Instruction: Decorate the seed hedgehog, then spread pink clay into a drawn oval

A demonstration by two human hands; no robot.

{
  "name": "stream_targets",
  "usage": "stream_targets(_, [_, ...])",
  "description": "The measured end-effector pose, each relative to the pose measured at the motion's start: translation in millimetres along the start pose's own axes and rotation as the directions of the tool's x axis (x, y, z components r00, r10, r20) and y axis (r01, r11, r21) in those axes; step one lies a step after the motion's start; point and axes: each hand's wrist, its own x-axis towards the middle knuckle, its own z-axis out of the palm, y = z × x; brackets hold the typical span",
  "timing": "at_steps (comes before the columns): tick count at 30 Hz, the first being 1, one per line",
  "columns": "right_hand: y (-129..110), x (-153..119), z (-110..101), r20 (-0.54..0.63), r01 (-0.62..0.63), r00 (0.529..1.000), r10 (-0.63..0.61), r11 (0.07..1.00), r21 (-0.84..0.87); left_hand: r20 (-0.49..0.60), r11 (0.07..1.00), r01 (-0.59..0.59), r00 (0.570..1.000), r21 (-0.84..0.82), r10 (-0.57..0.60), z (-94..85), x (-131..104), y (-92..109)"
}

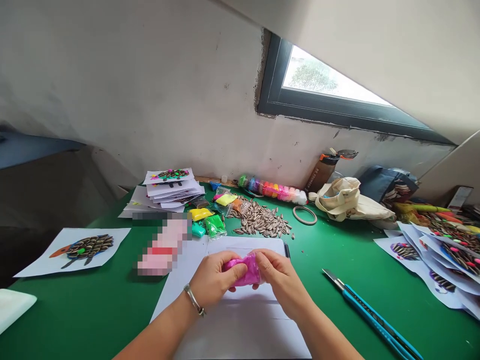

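One pink packet (pixel 247 271) in two pinches: one left hand (pixel 214 278), one right hand (pixel 278 271)

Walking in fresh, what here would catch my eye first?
The bright pink packet stands out first, held in the left hand and right hand above white paper. Behind it, striped seeds lie spread on the green table. To the right rests a blue utility knife, its blade out.

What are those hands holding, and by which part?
A pink packet: the left hand grips its left end, the right hand its right end.
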Motion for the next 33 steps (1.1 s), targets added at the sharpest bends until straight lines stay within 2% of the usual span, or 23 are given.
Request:
stream_targets(3, [-1,-1,-1,-0.012,-0.013,1.000,0.013,1.000,0.007,-0.009,1.000,0.008,1.000,-0.012,-0.008,-0.6,0,2])
stream_targets(10, [-6,-5,6,0.089,-0.057,0.994,0.057,0.998,0.004,-0.031,0.999,-0.031,0.999,0.023,0.032,-2.0,1,0])
stream_targets(15, [-2,-7,9,0.140,-0.095,0.987,0.078,0.989,0.118,-0.039,1.000,-0.014,0.999,0.016,0.014,-2.2,0,3])
stream_targets(18, [2,-9,9,0.091,-0.084,0.993,0.073,0.988,0.127,-0.042,1.000,-0.004,0.999,-0.004,0.004,-2.1,0,3])
stream_targets(21, [2,-12,8,0.070,-0.027,0.997,0.024,0.999,0.043,-0.033,1.000,0.013,0.999,-0.018,-0.014,-1.7,0,2])
stream_targets(26, [0,-13,7,0.083,0.126,0.991,-0.109,0.961,-0.246,0.073,0.992,0.050,0.996,-0.115,-0.042,-2.2,3,-6])
stream_targets(33, [-1,-10,10,0.013,0.166,0.984,-0.177,0.888,-0.429,0.168,0.978,0.083,0.984,-0.192,-0.050,-2.2,6,-10])
